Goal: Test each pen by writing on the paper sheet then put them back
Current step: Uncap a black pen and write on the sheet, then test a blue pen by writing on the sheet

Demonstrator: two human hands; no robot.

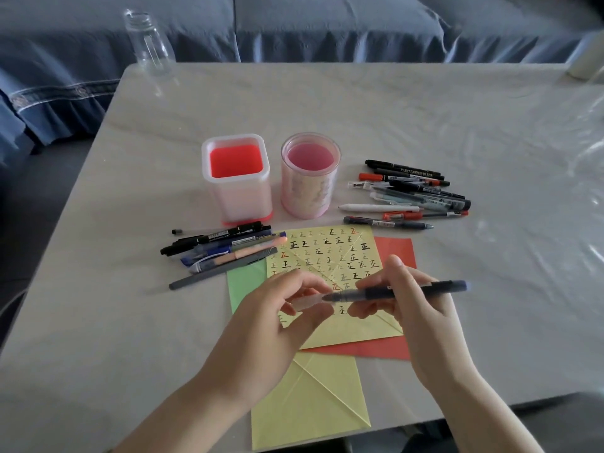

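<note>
You hold the pen (438, 286) level in the air, just above the near half of the yellow sheet (327, 253), with its dark barrel pointing to your right and its tip end to your left. Your right hand (421, 318) pinches the barrel near the front between thumb and forefinger, the other fingers curled beneath and the wrist coming in from the lower right. Your left hand (277, 322) faces it, palm turned inward, thumb and fingertips pinching the clear cap (310, 300) at the pen's tip. I cannot tell whether the cap is seated on the tip or only meets it. The yellow sheet carries rows of small written marks in black, grey and red. It lies on a red sheet (395, 250) and overlaps a green sheet (245, 282), and a second yellow sheet (307, 403) lies nearer you, reaching the table (457, 125) edge. One pile of pens (225, 250) lies at the sheet's far left corner, and a larger pile (415, 194) lies past its far right corner. Between the piles, beyond the sheet, stand a square holder (237, 191) and a round holder (309, 191), side by side but apart. A clear bottle (148, 44) stands at the far left corner, and a blue sofa cover (294, 24) shows behind it.
</note>
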